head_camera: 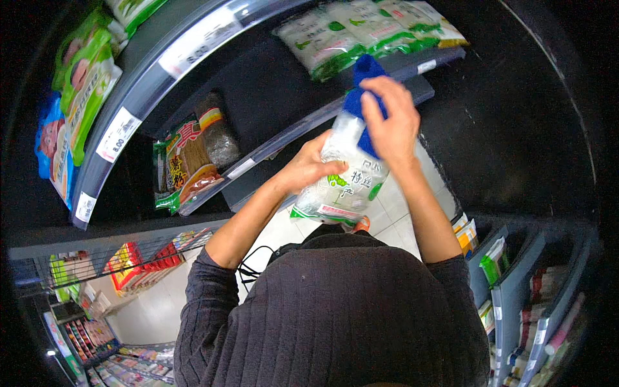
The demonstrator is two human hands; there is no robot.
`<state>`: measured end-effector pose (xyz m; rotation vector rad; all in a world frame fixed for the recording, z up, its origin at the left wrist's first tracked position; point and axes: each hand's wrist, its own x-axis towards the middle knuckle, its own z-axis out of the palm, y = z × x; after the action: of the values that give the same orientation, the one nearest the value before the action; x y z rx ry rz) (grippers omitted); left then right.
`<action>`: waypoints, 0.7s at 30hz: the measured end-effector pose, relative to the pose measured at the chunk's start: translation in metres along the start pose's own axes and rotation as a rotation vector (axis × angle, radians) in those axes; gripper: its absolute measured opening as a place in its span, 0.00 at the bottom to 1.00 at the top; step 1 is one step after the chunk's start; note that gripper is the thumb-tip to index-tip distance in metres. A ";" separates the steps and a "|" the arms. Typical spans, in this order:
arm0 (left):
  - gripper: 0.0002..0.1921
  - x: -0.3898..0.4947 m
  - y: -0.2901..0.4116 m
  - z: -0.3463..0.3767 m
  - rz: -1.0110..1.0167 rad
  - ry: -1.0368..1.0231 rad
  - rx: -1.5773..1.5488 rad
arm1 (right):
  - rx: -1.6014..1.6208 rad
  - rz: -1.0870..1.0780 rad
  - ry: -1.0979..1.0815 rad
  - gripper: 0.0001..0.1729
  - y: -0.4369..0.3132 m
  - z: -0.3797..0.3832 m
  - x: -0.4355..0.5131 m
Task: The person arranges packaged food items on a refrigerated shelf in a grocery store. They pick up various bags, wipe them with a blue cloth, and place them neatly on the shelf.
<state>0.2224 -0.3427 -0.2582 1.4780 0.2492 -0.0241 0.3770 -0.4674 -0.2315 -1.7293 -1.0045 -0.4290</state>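
My left hand (312, 167) grips a clear plastic bag of white noodles (350, 193) from its left side, thumb on the front. The bag has a green lower edge, a green pea-pod picture and printed writing; it hangs tilted before my body. In my right hand (396, 116) is a blue cloth (355, 102), which lies against the upper part of the bag. Part of the cloth is hidden behind my fingers. Just beyond my hands, several similar noodle bags (358, 36) lie in a row on a dark shelf.
A pack of brown noodles (181, 162) and a darker noodle pack (216, 133) lie on the shelf's left part. An upper shelf edge (145, 92) with price tags curves overhead. More stocked shelves (517, 285) stand at right. The tiled floor (396, 213) shows below.
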 end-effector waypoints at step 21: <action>0.31 -0.014 -0.025 -0.173 0.134 0.759 -0.641 | 0.825 1.057 -0.747 0.14 0.194 -0.002 -0.076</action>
<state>0.1788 -0.1763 -0.2930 0.8032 0.6967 0.6770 0.4867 -0.5215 -0.4001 -1.3641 -0.4647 1.2127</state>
